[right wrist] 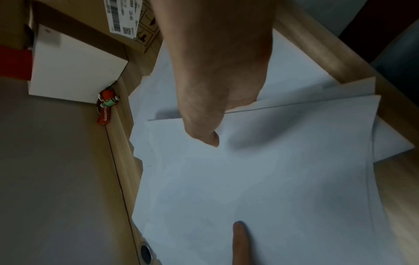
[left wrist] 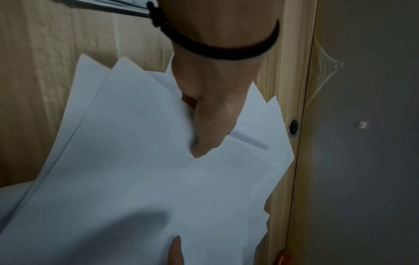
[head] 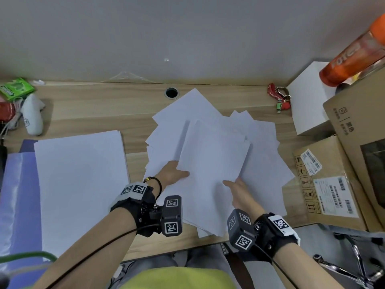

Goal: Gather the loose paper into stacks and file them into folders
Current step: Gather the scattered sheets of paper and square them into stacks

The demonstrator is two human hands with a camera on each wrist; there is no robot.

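Observation:
Loose white paper lies fanned out across the middle of the wooden desk. Both hands hold a bundle of sheets lifted at a tilt over that pile. My left hand pinches its left edge, thumb on top and fingers hidden beneath. My right hand pinches the near edge in the same way, thumb on top. A squared-up stack of paper rests on an open blue folder at the left.
Cardboard boxes and a white box line the right side, with an orange bottle on top. A red keychain and a cable hole sit near the back wall. A white controller and green packet lie far left.

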